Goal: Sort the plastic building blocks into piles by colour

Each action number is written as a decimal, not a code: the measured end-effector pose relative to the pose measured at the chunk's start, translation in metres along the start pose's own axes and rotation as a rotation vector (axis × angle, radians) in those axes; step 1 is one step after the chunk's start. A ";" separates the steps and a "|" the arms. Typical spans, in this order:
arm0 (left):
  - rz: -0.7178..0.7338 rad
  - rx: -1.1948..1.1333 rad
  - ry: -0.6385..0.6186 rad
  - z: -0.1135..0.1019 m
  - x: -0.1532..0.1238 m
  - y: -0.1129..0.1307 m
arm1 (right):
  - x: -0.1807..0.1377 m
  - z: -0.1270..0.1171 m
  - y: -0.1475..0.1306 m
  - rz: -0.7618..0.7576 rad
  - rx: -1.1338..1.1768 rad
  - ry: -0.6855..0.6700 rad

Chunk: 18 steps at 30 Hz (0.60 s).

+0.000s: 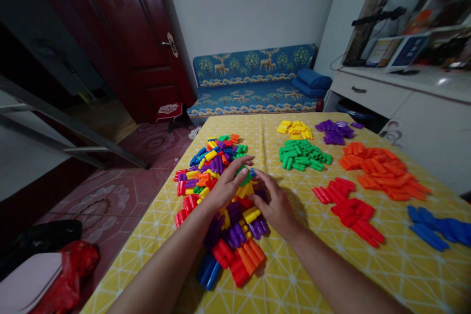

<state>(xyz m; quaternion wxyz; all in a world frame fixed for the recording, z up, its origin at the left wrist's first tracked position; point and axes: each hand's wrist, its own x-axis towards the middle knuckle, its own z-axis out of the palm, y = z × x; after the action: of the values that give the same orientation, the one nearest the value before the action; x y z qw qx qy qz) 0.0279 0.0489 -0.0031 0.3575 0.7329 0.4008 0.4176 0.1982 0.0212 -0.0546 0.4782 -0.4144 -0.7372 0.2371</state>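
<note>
Over the mixed pile of ribbed plastic building pieces (pixel 209 155), my two hands face each other. My left hand (pixel 228 184) curls its thumb and fingers around a green building piece (pixel 243 175), partly hidden by them. Beside that piece is a small blue piece (pixel 252 172), at the index fingertip of my right hand (pixel 275 208). The right thumb and index finger are apart, the thumb near yellow pieces (pixel 246 190). Purple pieces (pixel 235 234), orange pieces (pixel 251 256) and blue pieces (pixel 209 271) lie at the pile's near end.
Single-colour groups lie to the right on the yellow patterned tablecloth (pixel 294 274): yellow (pixel 295 130), purple (pixel 334 132), green (pixel 303 155), orange (pixel 384 170), red (pixel 353 211) and blue (pixel 439 228). A blue sofa (pixel 253 93) stands behind the table, a white cabinet (pixel 427 113) at right.
</note>
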 end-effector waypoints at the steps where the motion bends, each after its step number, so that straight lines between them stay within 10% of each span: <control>1: 0.002 0.024 -0.020 0.002 -0.001 0.002 | -0.001 0.001 0.001 -0.030 -0.009 -0.004; 12: 0.103 0.268 -0.211 0.020 -0.009 0.008 | 0.000 0.000 -0.001 -0.068 0.039 0.006; 18: 0.160 0.477 -0.206 0.011 -0.007 -0.006 | 0.003 -0.001 0.006 0.263 0.212 0.227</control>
<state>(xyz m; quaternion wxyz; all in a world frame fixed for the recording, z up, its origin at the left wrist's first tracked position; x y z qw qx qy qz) 0.0334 0.0438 -0.0150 0.1797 0.8644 0.3901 0.2616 0.2010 0.0272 -0.0570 0.5640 -0.4785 -0.5891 0.3256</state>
